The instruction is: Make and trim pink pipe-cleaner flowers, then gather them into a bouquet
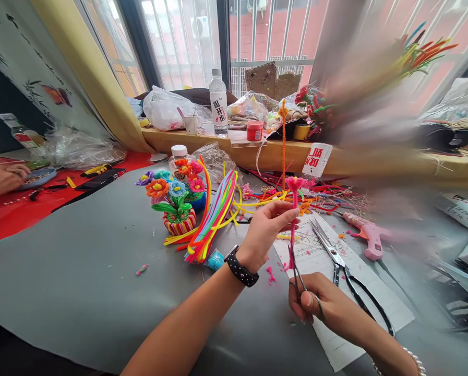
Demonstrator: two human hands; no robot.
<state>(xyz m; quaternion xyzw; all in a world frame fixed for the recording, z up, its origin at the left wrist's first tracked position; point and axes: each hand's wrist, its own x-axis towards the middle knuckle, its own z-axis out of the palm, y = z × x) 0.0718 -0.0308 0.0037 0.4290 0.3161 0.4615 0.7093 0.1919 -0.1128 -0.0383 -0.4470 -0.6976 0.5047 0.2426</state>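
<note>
My left hand point(271, 230), with a dark dotted band on its wrist, pinches the stem of a pink pipe-cleaner flower point(295, 201) held upright. Below it, my right hand point(314, 297) grips a small pair of scissors point(297, 274), fingers in the handles, blades at the lower stem. Large black-handled scissors point(335, 256) lie on a printed paper sheet point(355, 313) just right of my hands. Pink fluff scraps point(271, 275) are scattered on the grey tabletop beneath. An orange pipe-cleaner stem point(284, 146) stands behind the pink flower.
To the left stand a striped pot point(179, 223) of fuzzy flowers and a bundle of coloured pipe cleaners point(214, 219). A pink glue gun point(369, 237) lies right. A water bottle point(218, 104) stands on the sill. Another person's hand point(7, 180) is at far left. Something blurred crosses the right side.
</note>
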